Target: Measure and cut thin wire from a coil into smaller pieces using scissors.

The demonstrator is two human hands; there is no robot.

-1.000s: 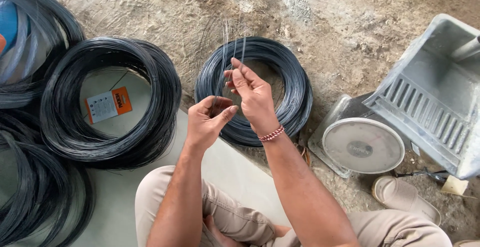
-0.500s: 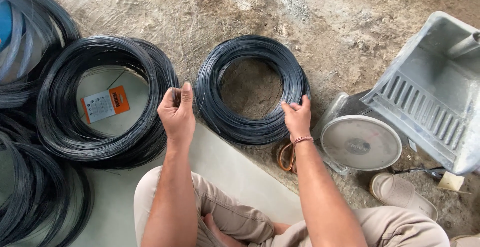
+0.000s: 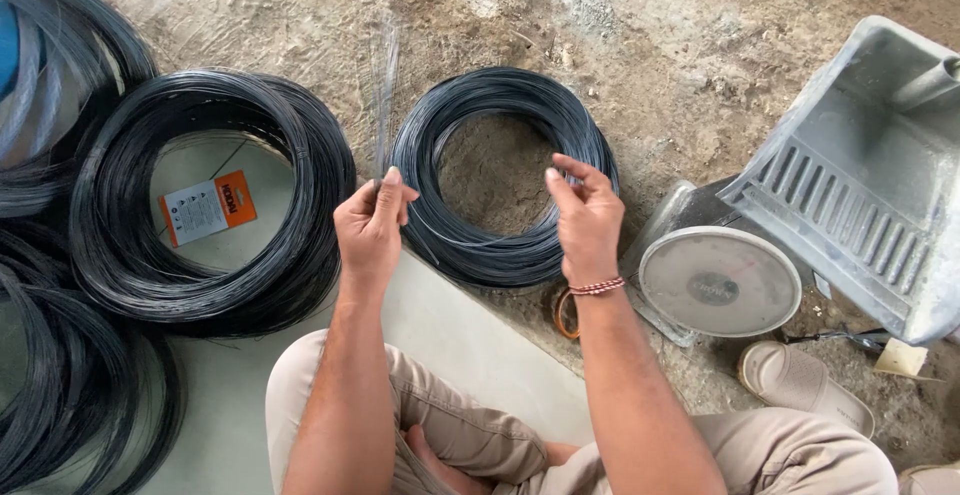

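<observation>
My left hand (image 3: 372,227) pinches a thin strand of dark wire (image 3: 383,95) that stands up blurred above the fingers. My right hand (image 3: 586,217), with a beaded band at the wrist, hovers over the right side of a small black wire coil (image 3: 500,115) lying on the dirt floor; its fingers are apart and I cannot tell whether a strand runs through them. A pale strand runs across the coil's near side between my hands. I sit cross-legged in beige trousers just behind the coil.
A larger black wire coil (image 3: 215,295) with an orange-and-white label (image 3: 208,208) lies left, more coils (image 3: 60,155) beyond it. At right sit a round scale dial (image 3: 718,281), a grey metal scoop tray (image 3: 865,170) and a sandal (image 3: 800,380).
My hands first held wire together above the small coil, then spread to its sides. Now the left hand lifts a strand upward and the right hand has risen off the coil.
</observation>
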